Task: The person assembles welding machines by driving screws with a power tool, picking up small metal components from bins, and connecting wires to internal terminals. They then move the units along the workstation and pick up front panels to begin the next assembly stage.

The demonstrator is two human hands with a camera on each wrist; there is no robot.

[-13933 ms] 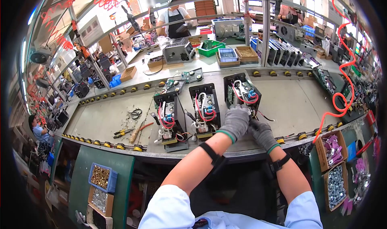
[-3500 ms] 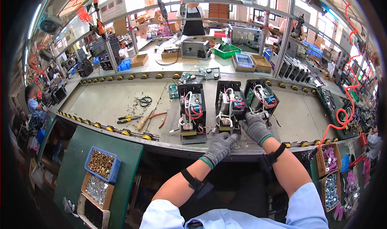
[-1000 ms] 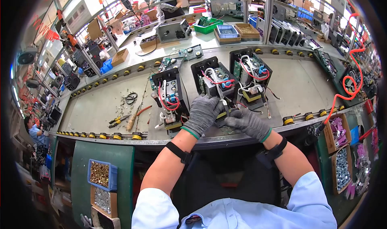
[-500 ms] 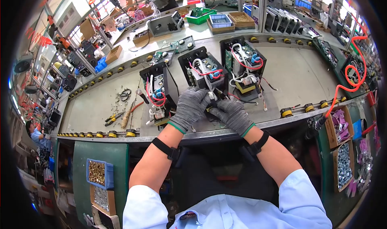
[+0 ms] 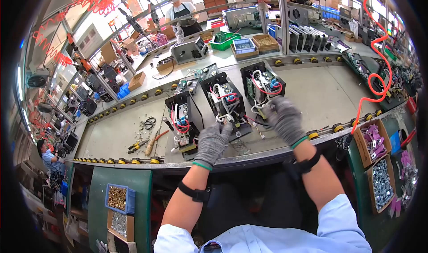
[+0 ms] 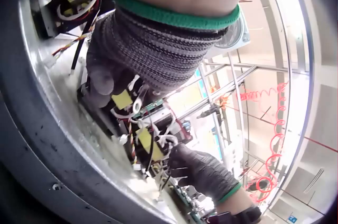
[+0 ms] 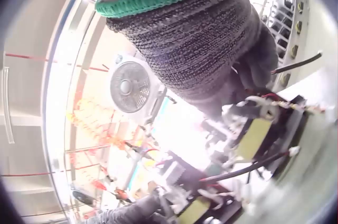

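Three black units with circuit boards, heatsinks and wires stand in a row on the bench: left unit [image 5: 183,119], middle unit [image 5: 223,97], right unit [image 5: 263,83]. Both hands wear grey knit gloves. My left hand [image 5: 213,142] [image 6: 153,49] is at the near end of the middle unit, its curled fingers at the white wires [image 5: 224,119]; the fingertips are partly hidden. Blurred, my right hand [image 5: 284,119] [image 7: 200,44] has bent fingers at the near right side of the right unit, over its wires. A dark cable [image 7: 298,64] shows beside it; its grip is unclear.
Pliers [image 5: 137,146] and a wooden-handled tool [image 5: 150,146] lie left among scraps. Rollers line the bench's near edge [image 5: 249,157]. Side tables hold a blue bin [image 5: 120,198] of brass parts and boxes [image 5: 381,184] of metal parts. A red coiled hose [image 5: 379,81] hangs right.
My right hand has left the middle unit and moved right to the right unit. My left hand has shifted down slightly along the middle unit's near end. The head view has tilted up.
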